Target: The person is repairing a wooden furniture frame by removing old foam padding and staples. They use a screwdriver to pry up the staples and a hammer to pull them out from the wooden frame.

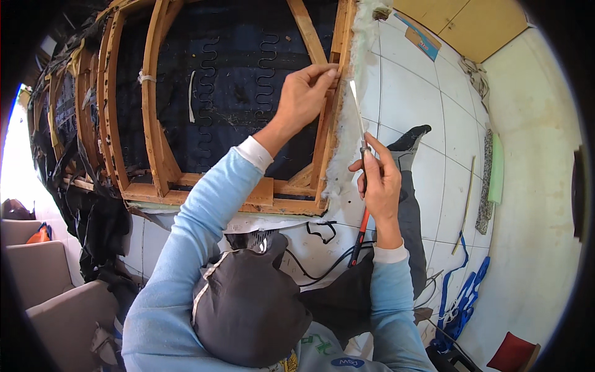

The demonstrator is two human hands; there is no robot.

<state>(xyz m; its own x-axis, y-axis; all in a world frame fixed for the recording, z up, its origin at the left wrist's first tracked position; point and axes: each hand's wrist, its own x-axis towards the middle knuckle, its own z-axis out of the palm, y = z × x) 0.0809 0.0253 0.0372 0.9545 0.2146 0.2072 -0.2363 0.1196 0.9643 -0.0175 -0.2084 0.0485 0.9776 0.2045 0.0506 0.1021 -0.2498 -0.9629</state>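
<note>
A bare wooden sofa frame (149, 99) lies before me, with dark cloth and wavy metal springs (209, 80) inside it. My left hand (302, 96) reaches over the frame to its right-hand rail (338, 118). Thumb and fingers are pinched together at the rail's inner edge; whatever is between them is too small to make out. In my right hand (381, 186) is a flat-blade screwdriver (358, 111), its blade pointing up and away. The blade tip is just right of the rail, beside white padding (343, 146) along the frame's outer side.
A red and black tool handle (359, 242) and a black cable (328, 270) lie on the tiled floor (427, 180) near my leg. Blue straps (462, 310) are heaped at the lower right. Torn black cloth (102, 229) hangs off the frame's left side. Beige seats (46, 273) stand at left.
</note>
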